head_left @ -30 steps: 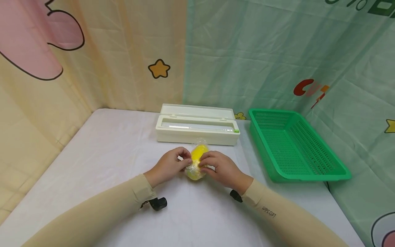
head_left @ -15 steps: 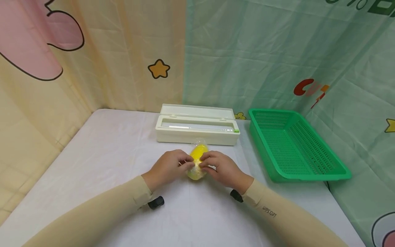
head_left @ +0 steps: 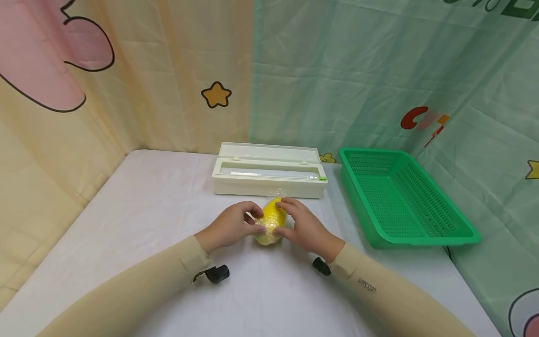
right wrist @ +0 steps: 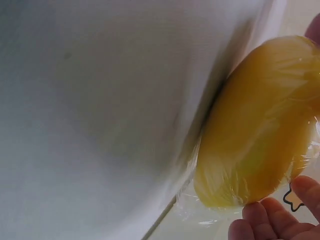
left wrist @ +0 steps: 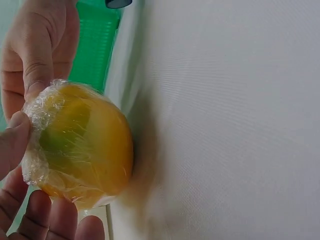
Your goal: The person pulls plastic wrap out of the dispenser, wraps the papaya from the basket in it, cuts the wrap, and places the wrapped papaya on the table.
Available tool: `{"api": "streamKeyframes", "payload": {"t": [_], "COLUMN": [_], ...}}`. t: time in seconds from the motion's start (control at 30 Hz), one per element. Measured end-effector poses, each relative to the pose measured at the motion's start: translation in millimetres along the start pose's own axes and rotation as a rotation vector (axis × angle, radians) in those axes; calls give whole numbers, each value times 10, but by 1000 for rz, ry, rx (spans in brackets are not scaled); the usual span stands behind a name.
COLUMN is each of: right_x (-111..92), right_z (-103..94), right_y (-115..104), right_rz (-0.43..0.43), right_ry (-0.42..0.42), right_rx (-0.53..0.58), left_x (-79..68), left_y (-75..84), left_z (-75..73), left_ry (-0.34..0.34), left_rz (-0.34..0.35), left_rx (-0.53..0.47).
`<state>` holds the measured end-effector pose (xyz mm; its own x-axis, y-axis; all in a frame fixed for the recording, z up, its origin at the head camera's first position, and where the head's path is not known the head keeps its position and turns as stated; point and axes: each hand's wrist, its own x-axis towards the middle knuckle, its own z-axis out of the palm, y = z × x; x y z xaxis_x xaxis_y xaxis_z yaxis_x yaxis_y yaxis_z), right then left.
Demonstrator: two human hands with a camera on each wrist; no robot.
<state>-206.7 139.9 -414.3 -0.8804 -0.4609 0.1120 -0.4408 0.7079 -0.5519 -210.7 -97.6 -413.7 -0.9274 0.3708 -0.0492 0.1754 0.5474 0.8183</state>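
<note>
A yellow mango (head_left: pixel 273 216) with a green patch is wrapped in cling film, crinkled on its upper side. It lies on the white table in front of the cling film box, its far end leaning right in the head view. My left hand (head_left: pixel 231 225) holds its left side, thumb on the bunched film (left wrist: pixel 37 145) and fingers along the flank. From the right, my right hand (head_left: pixel 306 228) grips it with thumb near and fingertips towards the far end. A loose flap of clear film (right wrist: pixel 192 205) sticks out past that end.
Behind the mango stands the white cling film box (head_left: pixel 269 187), lid up, with a roll inside and a small green tab at its right. A green plastic basket (head_left: pixel 370 224) sits at the right. Printed curtains (head_left: pixel 168 93) enclose the table's back and sides.
The right fingers have spread and shifted towards the mango's far end. The left thumb has come lower and nearer. The mango's far end has swung slightly right.
</note>
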Motion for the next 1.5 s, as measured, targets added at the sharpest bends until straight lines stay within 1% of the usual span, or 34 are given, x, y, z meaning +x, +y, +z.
{"api": "streamKeyframes", "payload": {"t": [0.07,0.17,0.33,0.47,0.53,0.73,1.0,1.27,1.5], "right_x": [22,44,48,45,44,42,14,3,4], "right_z": [-8,-16,-31,-41,-44,-33,-7,17,7], "right_y": [-1,21,89,128,127,98,135,174,155], "right_rz": [43,57,18,-17,-26,-46,-34,-107,-116], "right_ry": [-17,-25,-28,-32,-33,-27,-15,18,7], "right_rx": [21,49,90,111,120,124,137,106,109], "left_x": [12,29,49,57,50,30,34,35,13], "left_y": [-17,-57,-82,-71,-60,-56,-62,-88,-69], "left_z": [-6,-7,11,42,52,54,81,106,76], "left_ry": [-12,-30,-68,-97,-101,-101,-109,-114,-120], "left_rz": [-21,-48,-95,-112,-103,-105,-109,-116,-112], "left_rx": [-37,-102,-249,-312,-310,-308,-299,-310,-292]}}
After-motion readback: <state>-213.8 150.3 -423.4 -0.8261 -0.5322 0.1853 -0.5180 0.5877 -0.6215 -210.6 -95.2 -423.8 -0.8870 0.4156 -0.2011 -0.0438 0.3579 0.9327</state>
